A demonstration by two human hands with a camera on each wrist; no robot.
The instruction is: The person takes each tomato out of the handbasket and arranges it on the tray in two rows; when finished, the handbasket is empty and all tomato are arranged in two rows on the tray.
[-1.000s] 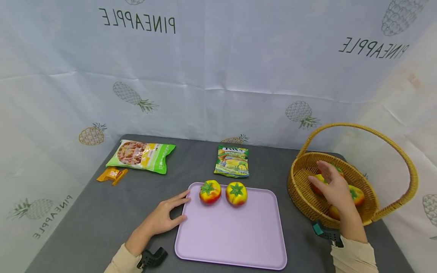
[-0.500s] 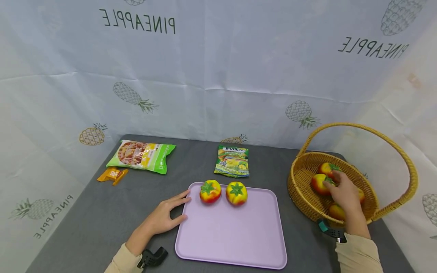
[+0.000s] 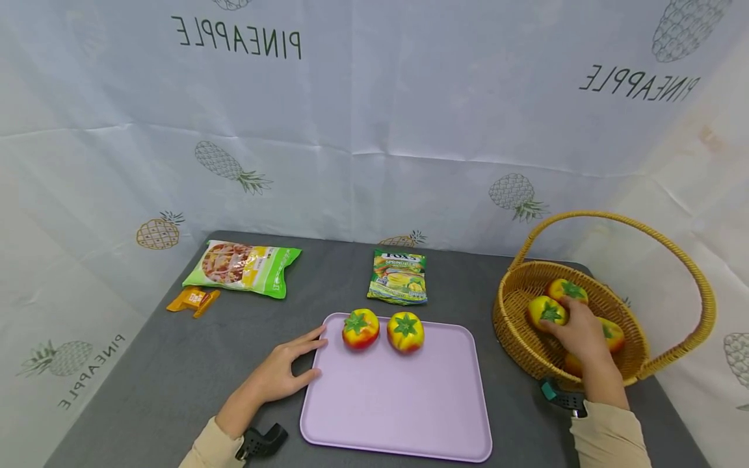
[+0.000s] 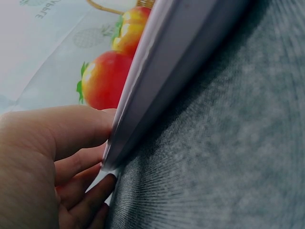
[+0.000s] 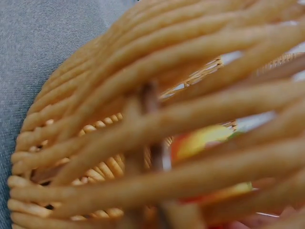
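A lilac tray (image 3: 398,403) lies on the grey table, with two yellow-red persimmons (image 3: 406,332) with green leafy tops near its far edge. My left hand (image 3: 281,374) rests at the tray's left rim, fingers extended and touching it; the left wrist view shows fingertips against the rim (image 4: 138,81). On the right, my right hand (image 3: 587,335) is inside a wicker basket (image 3: 515,341), thumb and fingers around a persimmon (image 3: 543,308). Several other persimmons (image 3: 611,333) lie beside it there, partly covered by the hand. Basket weave (image 5: 143,129) hides most of the right wrist view.
The basket's tall arched handle (image 3: 696,279) leans out to the right. Behind the tray lies a green candy bag (image 3: 398,278). A green-and-white food packet (image 3: 242,266) and a small orange packet (image 3: 192,299) are at the back left. A pineapple-print cloth (image 3: 351,117) hangs behind.
My right hand has gone from hovering with spread fingers over the basket to gripping a persimmon, which has tilted and shifted slightly left. My left hand and the tray stay put.
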